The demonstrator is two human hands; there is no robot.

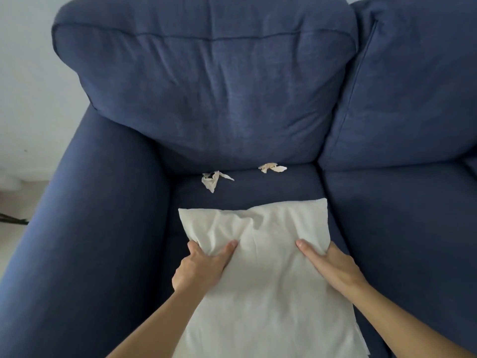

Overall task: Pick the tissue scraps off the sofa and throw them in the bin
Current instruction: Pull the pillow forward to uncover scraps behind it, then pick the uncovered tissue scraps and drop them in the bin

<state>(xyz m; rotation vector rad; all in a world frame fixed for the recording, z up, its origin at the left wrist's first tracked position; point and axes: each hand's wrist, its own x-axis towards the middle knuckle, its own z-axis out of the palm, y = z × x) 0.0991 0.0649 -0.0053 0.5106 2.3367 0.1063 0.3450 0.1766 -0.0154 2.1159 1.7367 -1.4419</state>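
Two white tissue scraps lie on the blue sofa seat [260, 189] near the back cushion: one crumpled scrap [212, 180] to the left, another scrap [271, 167] to the right, right at the crease. In front of them a white pillow [260, 254] rests on the seat. My left hand [204, 264] grips its left edge, thumb on top, fingers underneath. My right hand [329, 264] grips its right edge in the same way. No bin is in view.
The sofa's back cushion [206, 86] rises behind the scraps, with a second back cushion [413, 86] to the right. A wide padded armrest [85, 215] runs along the left. Pale floor and wall [23, 99] lie beyond the armrest.
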